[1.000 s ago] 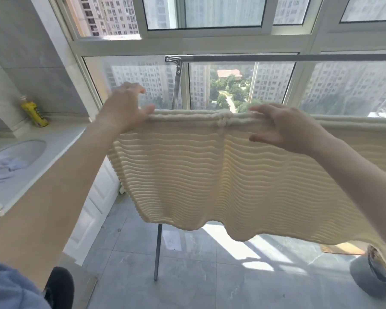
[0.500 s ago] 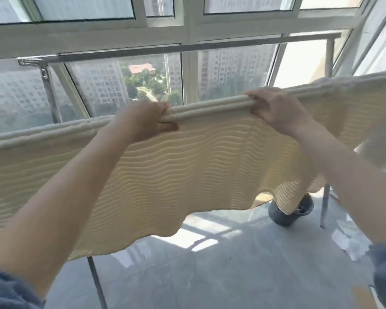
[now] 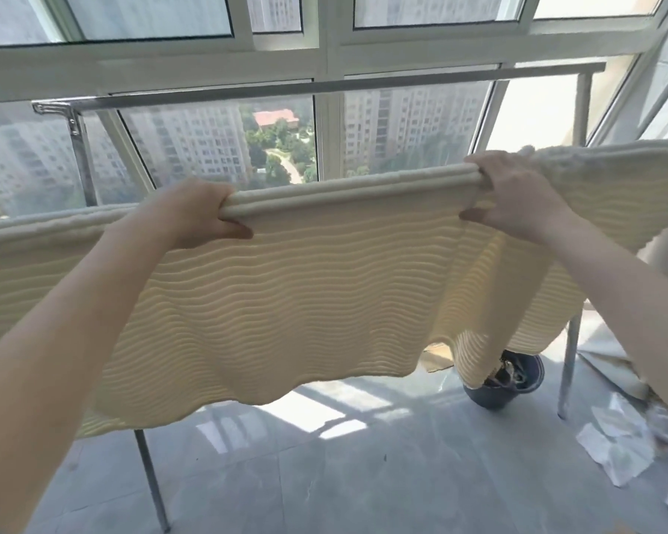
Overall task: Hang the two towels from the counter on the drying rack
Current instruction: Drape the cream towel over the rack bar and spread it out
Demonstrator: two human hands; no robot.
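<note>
Shifted rightward along cream ribbed towel (image 3: 286, 294) since earlier frame, left hand (image 3: 201, 213) and right hand (image 3: 513, 198) both clenched on its top fold over drying rack (image 3: 216, 95) lower rail; judged first towel nearly hung, second towel unseen, outstanding.

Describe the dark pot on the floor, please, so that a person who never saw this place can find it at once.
Start from the large window and the metal drying rack before it, then follow the rack's right leg down to the grey tile floor. Just left of that leg stands the dark pot, partly hidden behind the hanging cream towel. It is the only round, dark thing there; its neighbours are pale scraps of paper.
</note>
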